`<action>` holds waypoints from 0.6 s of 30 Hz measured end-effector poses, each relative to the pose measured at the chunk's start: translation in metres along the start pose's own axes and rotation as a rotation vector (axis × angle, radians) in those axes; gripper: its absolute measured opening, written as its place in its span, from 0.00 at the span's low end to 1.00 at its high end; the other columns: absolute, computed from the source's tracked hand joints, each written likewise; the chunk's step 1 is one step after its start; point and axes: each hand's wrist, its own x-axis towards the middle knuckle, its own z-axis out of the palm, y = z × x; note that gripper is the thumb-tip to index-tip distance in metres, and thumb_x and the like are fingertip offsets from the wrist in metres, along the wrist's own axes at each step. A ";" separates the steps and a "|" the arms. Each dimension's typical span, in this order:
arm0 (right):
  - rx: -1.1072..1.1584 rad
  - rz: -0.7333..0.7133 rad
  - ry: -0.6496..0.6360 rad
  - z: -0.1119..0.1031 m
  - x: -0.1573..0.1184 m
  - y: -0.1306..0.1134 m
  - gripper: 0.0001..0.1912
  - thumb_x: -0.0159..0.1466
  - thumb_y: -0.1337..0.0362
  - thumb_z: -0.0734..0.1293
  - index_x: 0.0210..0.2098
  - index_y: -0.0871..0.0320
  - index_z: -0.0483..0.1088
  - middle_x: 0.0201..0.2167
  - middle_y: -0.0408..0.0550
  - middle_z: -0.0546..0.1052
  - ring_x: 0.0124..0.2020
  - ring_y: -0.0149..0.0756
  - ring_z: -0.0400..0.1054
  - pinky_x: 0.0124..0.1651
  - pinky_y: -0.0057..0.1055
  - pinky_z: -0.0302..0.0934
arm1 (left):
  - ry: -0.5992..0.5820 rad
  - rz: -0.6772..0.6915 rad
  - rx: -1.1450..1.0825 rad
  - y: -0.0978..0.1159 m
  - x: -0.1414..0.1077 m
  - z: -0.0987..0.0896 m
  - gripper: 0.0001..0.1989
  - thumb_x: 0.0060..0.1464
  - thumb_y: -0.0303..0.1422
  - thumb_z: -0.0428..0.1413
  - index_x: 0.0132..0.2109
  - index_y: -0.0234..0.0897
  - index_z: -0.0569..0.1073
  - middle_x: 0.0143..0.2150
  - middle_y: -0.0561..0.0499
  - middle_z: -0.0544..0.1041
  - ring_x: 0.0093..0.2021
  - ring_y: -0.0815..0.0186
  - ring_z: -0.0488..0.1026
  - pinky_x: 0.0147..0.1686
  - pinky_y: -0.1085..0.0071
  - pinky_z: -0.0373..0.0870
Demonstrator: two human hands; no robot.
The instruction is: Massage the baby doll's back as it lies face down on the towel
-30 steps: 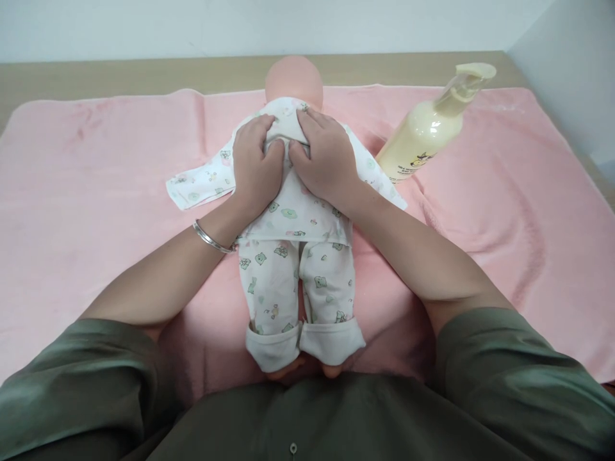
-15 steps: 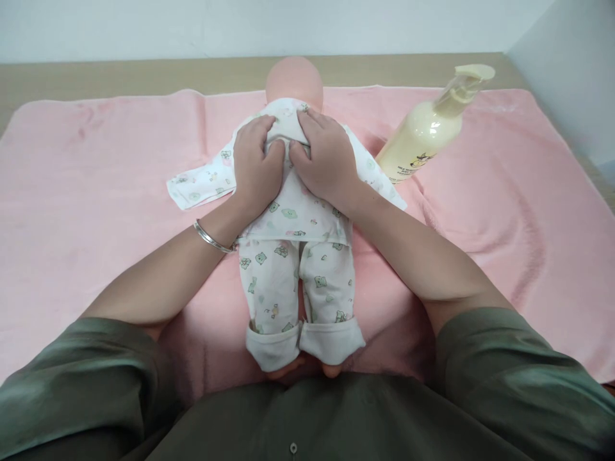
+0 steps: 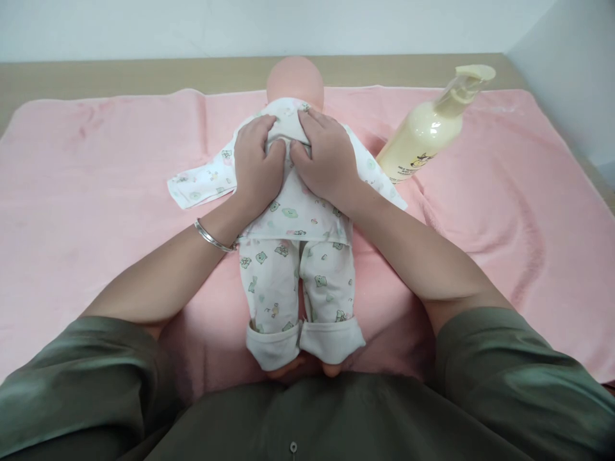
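A baby doll [image 3: 295, 80] lies stretched out before me, its smooth round head pointing away and no face showing. It wears a white long-sleeved shirt [image 3: 293, 214] and white trousers [image 3: 273, 282] printed with small green animals; the trouser cuffs are turned up over the feet. My left hand [image 3: 257, 157] rests on the left of the doll's upper torso, and my right hand [image 3: 327, 157] on the right. Both are open, palms down on the shirt, the thumbs close together at the middle. A fold of cloth shows between them. The doll's own hands are hidden in the sleeves.
A pink blanket [image 3: 96, 192] covers most of the wooden table [image 3: 144, 73]. To the right of the doll, a pale yellow pump bottle [image 3: 420, 137] stands beside its sleeve. White walls [image 3: 240, 29] border the table at the back and right.
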 end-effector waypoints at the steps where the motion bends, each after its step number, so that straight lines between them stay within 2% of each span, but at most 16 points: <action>1: 0.019 -0.008 0.006 0.001 0.000 0.001 0.26 0.69 0.60 0.57 0.65 0.44 0.70 0.66 0.42 0.75 0.70 0.47 0.64 0.75 0.48 0.58 | 0.003 0.006 0.007 0.002 -0.001 -0.001 0.21 0.57 0.32 0.54 0.58 0.43 0.73 0.64 0.51 0.77 0.69 0.54 0.66 0.77 0.50 0.57; 3: 0.050 -0.023 0.021 0.002 0.001 0.003 0.27 0.68 0.59 0.57 0.63 0.44 0.72 0.65 0.43 0.76 0.69 0.50 0.65 0.75 0.48 0.58 | 0.012 0.021 0.017 0.006 -0.003 -0.002 0.20 0.58 0.29 0.54 0.57 0.44 0.74 0.64 0.51 0.77 0.69 0.54 0.67 0.75 0.50 0.59; 6: 0.064 -0.034 0.038 0.005 0.002 0.005 0.26 0.67 0.58 0.56 0.61 0.49 0.73 0.63 0.48 0.77 0.66 0.49 0.67 0.74 0.44 0.59 | 0.020 0.006 0.035 0.013 -0.007 -0.005 0.21 0.58 0.24 0.54 0.56 0.44 0.75 0.64 0.50 0.78 0.69 0.54 0.69 0.75 0.52 0.61; 9: 0.059 -0.040 0.044 0.006 0.002 0.006 0.25 0.67 0.58 0.56 0.59 0.49 0.73 0.61 0.48 0.78 0.64 0.48 0.68 0.73 0.43 0.60 | 0.022 -0.008 0.048 0.017 -0.008 -0.006 0.21 0.57 0.22 0.54 0.56 0.43 0.75 0.64 0.50 0.79 0.68 0.55 0.69 0.75 0.54 0.62; 11: 0.055 -0.042 0.044 0.006 0.002 0.006 0.25 0.67 0.58 0.56 0.59 0.49 0.73 0.62 0.47 0.78 0.65 0.48 0.68 0.73 0.44 0.60 | 0.028 0.000 0.049 0.017 -0.007 -0.005 0.21 0.57 0.22 0.54 0.56 0.44 0.76 0.64 0.50 0.79 0.68 0.56 0.70 0.74 0.54 0.63; 15: 0.041 -0.035 0.036 0.006 0.003 0.006 0.30 0.67 0.57 0.54 0.64 0.55 0.70 0.65 0.49 0.76 0.67 0.47 0.66 0.75 0.43 0.58 | 0.038 0.024 0.047 0.012 -0.005 -0.004 0.22 0.56 0.22 0.54 0.55 0.45 0.76 0.63 0.51 0.80 0.68 0.54 0.71 0.74 0.51 0.64; 18: 0.063 -0.036 0.040 0.006 0.003 0.006 0.29 0.66 0.57 0.55 0.63 0.53 0.71 0.64 0.49 0.77 0.65 0.48 0.67 0.75 0.46 0.58 | 0.027 0.032 0.036 0.007 -0.004 -0.003 0.21 0.57 0.24 0.54 0.55 0.47 0.75 0.63 0.51 0.79 0.69 0.52 0.69 0.76 0.49 0.61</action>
